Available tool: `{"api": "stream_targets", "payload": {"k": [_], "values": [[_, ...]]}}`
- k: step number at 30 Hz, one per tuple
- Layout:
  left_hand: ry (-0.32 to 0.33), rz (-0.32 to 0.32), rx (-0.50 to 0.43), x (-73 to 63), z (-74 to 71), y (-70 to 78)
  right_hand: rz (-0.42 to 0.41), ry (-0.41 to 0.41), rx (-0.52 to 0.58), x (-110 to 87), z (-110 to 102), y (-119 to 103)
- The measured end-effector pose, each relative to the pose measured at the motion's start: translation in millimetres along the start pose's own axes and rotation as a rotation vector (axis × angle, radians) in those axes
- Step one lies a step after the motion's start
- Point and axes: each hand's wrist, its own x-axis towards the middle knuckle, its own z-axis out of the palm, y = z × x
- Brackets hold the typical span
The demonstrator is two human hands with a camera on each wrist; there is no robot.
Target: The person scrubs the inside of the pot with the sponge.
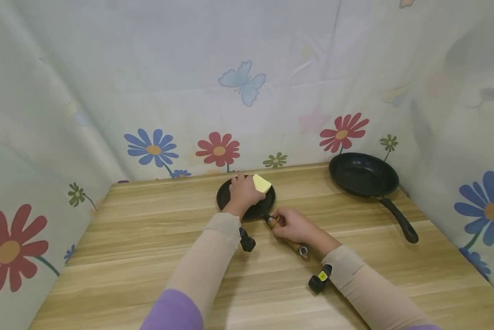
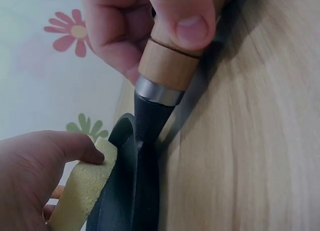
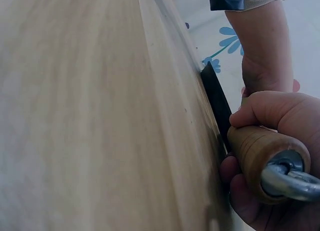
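Note:
A small black frying pan (image 1: 256, 212) with a wooden handle lies toward the back middle of the table. My left hand (image 1: 244, 192) is over the pan and grips a pale yellow sponge (image 1: 261, 183). In the left wrist view the thumb presses on one face of the sponge (image 2: 82, 191), beside the pan's rim (image 2: 146, 191). My right hand (image 1: 293, 225) holds the pan's wooden handle (image 2: 167, 66). The right wrist view shows thumb and fingers curled round that handle (image 3: 260, 153), its metal hanging ring (image 3: 292, 183) sticking out at the end.
A larger black frying pan (image 1: 363, 174) stands at the table's back right, its black handle (image 1: 399, 221) pointing toward the front right. The wooden table (image 1: 156, 238) meets a flower-print sheet (image 1: 181, 91) behind and at both sides.

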Motion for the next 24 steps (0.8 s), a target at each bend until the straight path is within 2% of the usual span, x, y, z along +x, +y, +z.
{"api": "stream_targets", "payload": {"k": [13, 24], "values": [[0.026, -0.004, -0.011, 5.5, 10.5, -6.4, -0.013, 0.0, -0.012, 0.5, 1.7, 0.7], [0.007, 0.019, 0.03, 1.7, 9.7, 1.9, 0.003, 0.01, 0.0, -0.3, 1.9, 2.3]]}}
